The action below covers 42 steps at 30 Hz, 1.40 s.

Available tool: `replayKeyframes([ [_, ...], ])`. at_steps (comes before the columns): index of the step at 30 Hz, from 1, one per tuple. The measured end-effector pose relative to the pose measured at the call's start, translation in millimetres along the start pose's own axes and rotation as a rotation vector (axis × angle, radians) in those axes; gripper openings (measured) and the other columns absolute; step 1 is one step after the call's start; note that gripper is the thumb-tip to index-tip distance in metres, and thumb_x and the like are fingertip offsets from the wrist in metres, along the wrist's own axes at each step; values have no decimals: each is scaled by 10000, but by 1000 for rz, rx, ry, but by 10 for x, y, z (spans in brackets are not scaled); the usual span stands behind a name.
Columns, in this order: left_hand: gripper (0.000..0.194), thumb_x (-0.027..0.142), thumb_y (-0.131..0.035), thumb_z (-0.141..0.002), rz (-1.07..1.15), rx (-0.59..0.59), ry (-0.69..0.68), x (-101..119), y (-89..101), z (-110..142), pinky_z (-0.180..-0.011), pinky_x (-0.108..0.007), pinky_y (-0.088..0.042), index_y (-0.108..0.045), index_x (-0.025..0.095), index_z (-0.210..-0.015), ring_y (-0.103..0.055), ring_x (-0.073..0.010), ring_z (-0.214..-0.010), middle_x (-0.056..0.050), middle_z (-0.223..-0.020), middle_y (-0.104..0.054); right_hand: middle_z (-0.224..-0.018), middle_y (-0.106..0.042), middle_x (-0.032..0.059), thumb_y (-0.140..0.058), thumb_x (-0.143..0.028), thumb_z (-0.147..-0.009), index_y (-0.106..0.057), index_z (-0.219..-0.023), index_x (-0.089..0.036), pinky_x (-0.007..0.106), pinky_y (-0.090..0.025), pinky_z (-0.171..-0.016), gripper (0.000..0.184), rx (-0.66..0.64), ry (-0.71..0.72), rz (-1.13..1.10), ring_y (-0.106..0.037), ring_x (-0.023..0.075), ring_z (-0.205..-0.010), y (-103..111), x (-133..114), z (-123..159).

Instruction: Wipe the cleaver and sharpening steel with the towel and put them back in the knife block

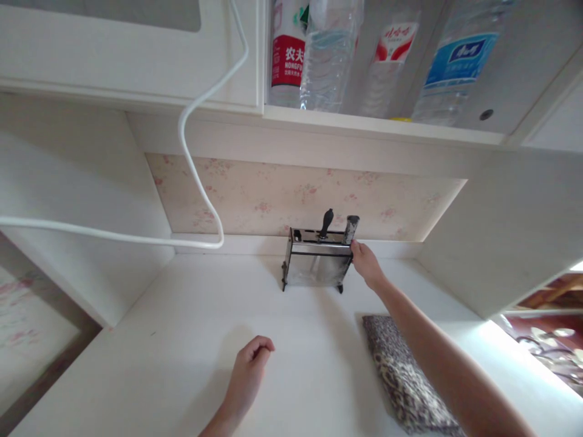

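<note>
A knife holder (319, 267) with a metal top and a clear front stands upright at the back of the white counter, near the wall. Two handles rise from its slots: a black knife handle (327, 223) and a greyish handle (351, 229) at the right end. My right hand (365, 264) reaches forward, its fingers closed on the holder's right edge, just below the greyish handle. My left hand (252, 358) hovers over the front of the counter in a loose fist, with nothing visible in it. Its palm side is partly hidden.
A folded patterned cloth (401, 376) lies on the counter (310, 388) under my right forearm. Overhead, plastic water bottles (328, 67) stand on a cabinet shelf (382, 128). A white cable (191, 152) hangs down at the left. Side panels (501, 224) flank the counter.
</note>
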<state>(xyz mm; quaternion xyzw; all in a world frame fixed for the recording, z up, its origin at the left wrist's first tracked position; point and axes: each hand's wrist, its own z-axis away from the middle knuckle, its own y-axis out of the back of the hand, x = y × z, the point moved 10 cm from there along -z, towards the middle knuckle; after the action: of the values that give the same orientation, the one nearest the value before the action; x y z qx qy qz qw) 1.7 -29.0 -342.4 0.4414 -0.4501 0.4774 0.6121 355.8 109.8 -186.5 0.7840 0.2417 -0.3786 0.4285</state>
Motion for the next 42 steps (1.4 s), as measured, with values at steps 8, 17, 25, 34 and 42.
replayKeyframes([
  [8,217,329,-427,-871,-271,165,-523,1945,113,-312,-584,-246,-379,-610,213,-881,-486,-130,-594,12,-706,-572,-982,-678,102,-286,-556,-924,-668,-978,-201,343,-436,-831,525,-125,96,66,-609,240,-943,-560,-466,230],
  [17,540,474,-561,-814,-731,290,-673,2832,9,-1167,-829,-366,-452,-472,162,-1245,-593,-249,-992,-153,-1204,-532,-1262,-582,96,-431,-569,-878,-438,-1312,-256,349,-493,-834,536,-149,-69,-347,-610,209,-1028,-740,-220,916],
  [25,226,341,-547,-845,-764,246,-784,3132,-137,-1286,-888,-397,-443,-587,161,-976,-596,-264,-987,-123,-1009,-630,-838,-676,64,-471,-631,-821,-588,-1080,-181,322,-490,-716,533,-449,-276,-470,-629,180,-717,-1126,370,2171],
  [34,228,366,-511,-893,-477,504,-1090,4270,347,-915,-915,-414,-462,-532,156,-982,-596,-221,-966,-86,-952,-599,-717,-649,40,-439,-611,-847,-658,-957,-179,280,-449,-658,496,-416,-182,-319,-596,179,-664,-1040,320,2289],
  [42,410,543,-505,-864,-286,472,-1080,4280,636,-574,-617,-296,-554,-459,171,-1031,-609,-126,-703,-68,-987,-541,-701,-649,31,-420,-541,-883,-664,-950,-211,271,-433,-628,416,-435,-112,-246,-598,187,-648,-1028,254,2321],
])
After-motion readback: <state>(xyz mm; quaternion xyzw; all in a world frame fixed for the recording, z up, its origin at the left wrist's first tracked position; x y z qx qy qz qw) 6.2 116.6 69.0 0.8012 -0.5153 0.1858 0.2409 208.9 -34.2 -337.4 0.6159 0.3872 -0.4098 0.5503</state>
